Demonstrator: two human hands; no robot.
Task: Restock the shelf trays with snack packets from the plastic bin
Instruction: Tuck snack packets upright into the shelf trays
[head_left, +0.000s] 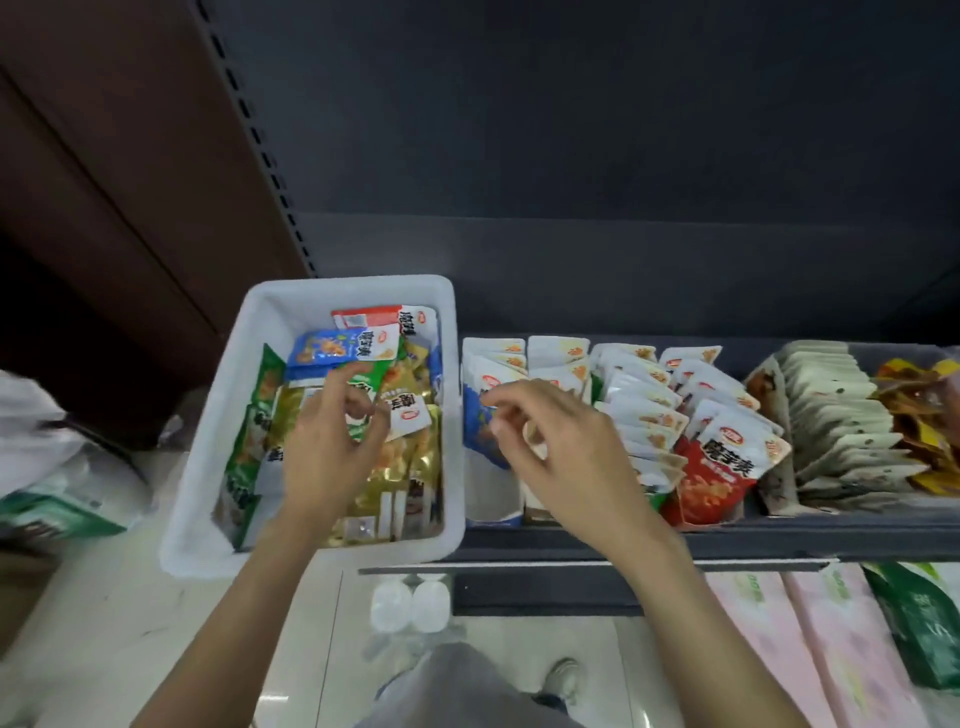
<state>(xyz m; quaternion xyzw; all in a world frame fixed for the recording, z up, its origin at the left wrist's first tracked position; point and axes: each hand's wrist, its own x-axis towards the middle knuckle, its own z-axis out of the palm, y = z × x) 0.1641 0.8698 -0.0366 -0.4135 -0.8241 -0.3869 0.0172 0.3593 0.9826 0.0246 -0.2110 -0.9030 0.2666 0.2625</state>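
Here, left hand (332, 441) grip pinching a green packet (363, 410) in the white bin (208, 467), right hand (550, 441) grip loosely curled, holding nothing.

Plastic bin (208, 467): white, matt, slightly translucent walls. Snack packets (410, 467) inside are seen as glossy film, the gold ones strongly reflective. Packets in the shelf trays (644, 415) are shown with a satin white film finish; the red packet (717, 473) is glossy. Shelf (779, 540) and back panel look like dark matt painted metal. Brown panel at far left (104, 182) appears to be smooth wood laminate. Floor (104, 623) is seen as pale, smooth, faintly shiny tile. Pink packs at near right (810, 649) are wrapped in soft-sheen plastic.
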